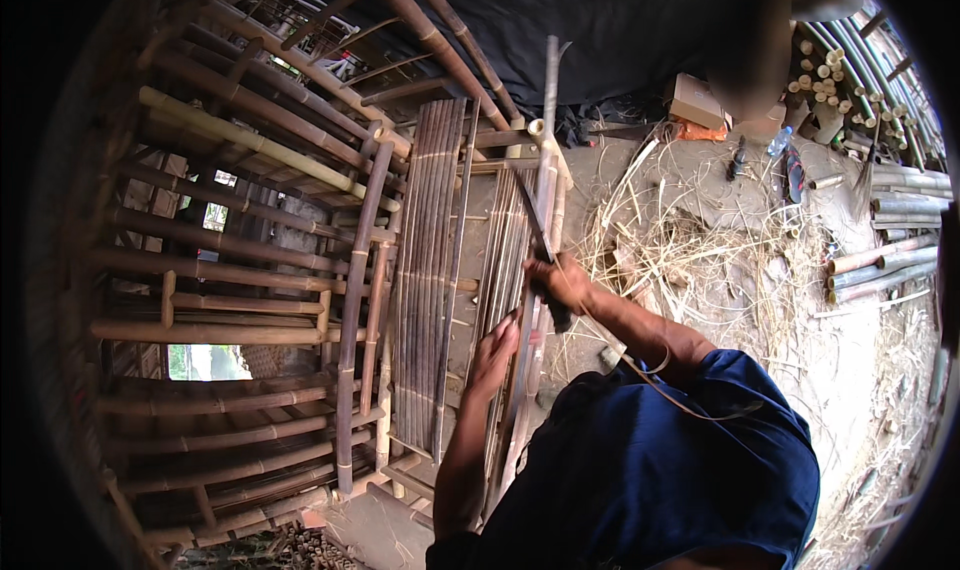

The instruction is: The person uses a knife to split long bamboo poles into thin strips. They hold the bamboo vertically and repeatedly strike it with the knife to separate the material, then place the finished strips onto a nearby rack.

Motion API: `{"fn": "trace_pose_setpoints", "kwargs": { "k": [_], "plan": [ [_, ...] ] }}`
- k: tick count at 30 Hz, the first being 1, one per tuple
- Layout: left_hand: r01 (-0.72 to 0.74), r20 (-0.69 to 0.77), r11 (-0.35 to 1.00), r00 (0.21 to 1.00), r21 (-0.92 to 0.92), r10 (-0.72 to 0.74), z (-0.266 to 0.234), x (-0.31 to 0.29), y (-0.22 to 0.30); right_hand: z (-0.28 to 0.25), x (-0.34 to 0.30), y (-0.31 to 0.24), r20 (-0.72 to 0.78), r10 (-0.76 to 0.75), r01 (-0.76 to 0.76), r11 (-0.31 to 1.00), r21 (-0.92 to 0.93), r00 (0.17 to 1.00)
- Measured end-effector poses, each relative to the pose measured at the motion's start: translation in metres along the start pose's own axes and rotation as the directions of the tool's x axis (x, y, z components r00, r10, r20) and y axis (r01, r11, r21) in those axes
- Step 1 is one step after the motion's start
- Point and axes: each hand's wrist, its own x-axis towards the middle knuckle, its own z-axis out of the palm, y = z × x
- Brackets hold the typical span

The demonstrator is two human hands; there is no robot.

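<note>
Left hand (492, 358), nearer the body, is lying just left of a bamboo length (517, 390), fingers extended; whether it is gripping, cannot tell. Right hand (558, 282), farther out, is clenching a long-bladed knife (537, 222), blade slanting forward-left; the bamboo is running lengthwise away from the body, past both hands.

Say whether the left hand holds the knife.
No, the knife is gripped in the right hand, while the left hand is lower in the picture, apart from it.
</note>
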Motion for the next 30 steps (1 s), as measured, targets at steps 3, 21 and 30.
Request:
{"fn": "trace_pose_setpoints", "kwargs": {
  "k": [3,21,30],
  "plan": [
    [0.088,-0.044,0.944,0.993,-0.318,-0.108,0.019,0.014,-0.022,0.008,-0.013,-0.018,0.089,-0.082,0.12,0.764,-0.634,0.993],
    [-0.021,-0.147,0.845,0.982,0.535,0.118,0.014,-0.071,0.001,-0.124,0.061,-0.052,0.37,-0.751,-0.198,-0.545,-0.814,0.547],
    [-0.002,-0.049,0.827,0.998,0.562,0.036,-0.007,-0.134,-0.009,-0.174,0.064,-0.089,-0.271,-0.269,-0.193,0.282,-0.94,0.924]
  ]
}}
